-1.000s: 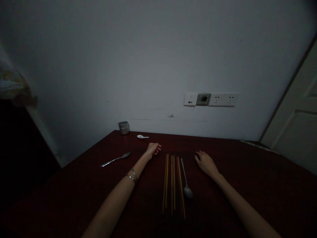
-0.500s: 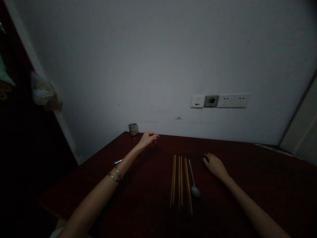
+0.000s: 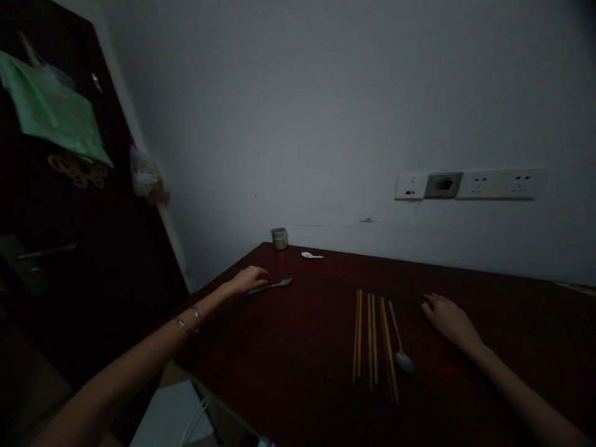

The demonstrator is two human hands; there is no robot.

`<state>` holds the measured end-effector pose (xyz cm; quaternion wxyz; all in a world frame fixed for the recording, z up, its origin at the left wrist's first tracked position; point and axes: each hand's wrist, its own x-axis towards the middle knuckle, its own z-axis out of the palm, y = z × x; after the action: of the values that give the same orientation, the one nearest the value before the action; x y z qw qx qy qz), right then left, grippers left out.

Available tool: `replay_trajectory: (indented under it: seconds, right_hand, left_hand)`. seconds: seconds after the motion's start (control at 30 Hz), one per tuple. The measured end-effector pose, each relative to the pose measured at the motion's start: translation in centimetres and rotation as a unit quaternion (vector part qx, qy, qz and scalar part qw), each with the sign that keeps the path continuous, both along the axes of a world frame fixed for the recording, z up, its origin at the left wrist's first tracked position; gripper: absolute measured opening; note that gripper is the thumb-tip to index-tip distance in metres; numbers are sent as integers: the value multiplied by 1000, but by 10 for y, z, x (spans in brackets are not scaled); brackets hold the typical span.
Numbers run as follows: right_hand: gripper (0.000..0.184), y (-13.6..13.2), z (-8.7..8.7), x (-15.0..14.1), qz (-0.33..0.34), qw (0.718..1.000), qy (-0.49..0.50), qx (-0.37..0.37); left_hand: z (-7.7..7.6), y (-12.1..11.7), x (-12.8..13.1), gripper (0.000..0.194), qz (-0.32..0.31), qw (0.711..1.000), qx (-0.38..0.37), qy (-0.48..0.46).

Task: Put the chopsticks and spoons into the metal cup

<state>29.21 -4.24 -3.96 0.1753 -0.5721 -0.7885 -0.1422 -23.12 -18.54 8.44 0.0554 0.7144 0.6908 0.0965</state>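
My left hand [image 3: 250, 279] is over the left side of the table, its fingers slightly bent and apart, with nothing seen in them. Just beside and below its fingertips lies a metal spoon [image 3: 283, 282], its handle pointing toward the wrist; I cannot tell whether they touch. Farther back is a small white spoon [image 3: 311, 255]. On the right, my right hand [image 3: 449, 320] rests on the tabletop with loosely stretched fingers, holding nothing. Left of it lie a long-handled metal spoon [image 3: 404, 361] and several wooden chopsticks [image 3: 374, 341], set in pairs.
A metal cup [image 3: 279, 239] stands at the table's back left corner. The dark red table [image 3: 307, 347] meets a wall with sockets [image 3: 442, 185]. To the left is a dark door [image 3: 135, 267] with a green bag [image 3: 60, 112]. A pale box-like object [image 3: 170, 413] is below the table edge.
My left hand has moved left and nearer from the back of the table, leaving the white spoon lying there. The view has turned left. My right hand stays on the table.
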Motion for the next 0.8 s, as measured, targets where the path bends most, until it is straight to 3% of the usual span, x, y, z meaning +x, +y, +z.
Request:
replay_trajectory:
  seconds: [0.17,0.43,0.8]
  right_hand:
    - [47,7,-4,3,-1,1000,10,-19]
    - [46,11,-7,5,13,1000,20,-12]
    - [45,7,-6,4,13,999,39,-1]
  left_hand:
    - [-14,-4,-2,27,-22,1000,-22,-4]
    - [-33,7,7,25,14,999,-9,37]
    - [-39,17,3,22,21,997,-8,70]
